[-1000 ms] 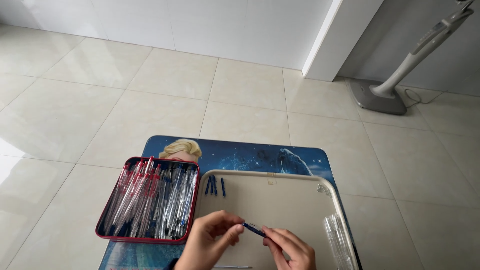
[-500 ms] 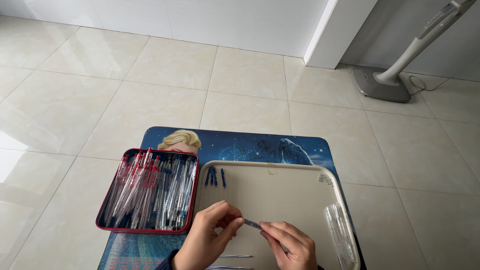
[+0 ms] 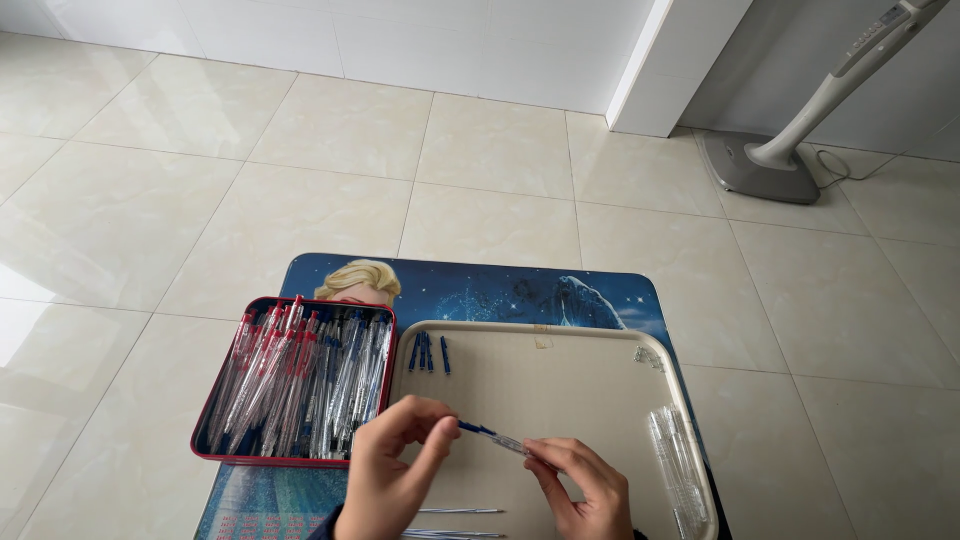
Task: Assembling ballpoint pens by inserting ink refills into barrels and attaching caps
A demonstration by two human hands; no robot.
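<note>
Hands: left hand [image 3: 392, 468], right hand [image 3: 583, 487] pinch pen [image 3: 492, 435] over tray [image 3: 560, 385].

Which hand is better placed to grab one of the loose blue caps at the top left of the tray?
Left, probably. The left hand sits just below the blue caps on the beige tray and pinches only the pen tip. The right hand is farther right, gripping the barrel.

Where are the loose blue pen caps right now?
In the head view, the blue pen caps lie in the beige tray's upper-left corner, right beside the red tin of pens.
</note>
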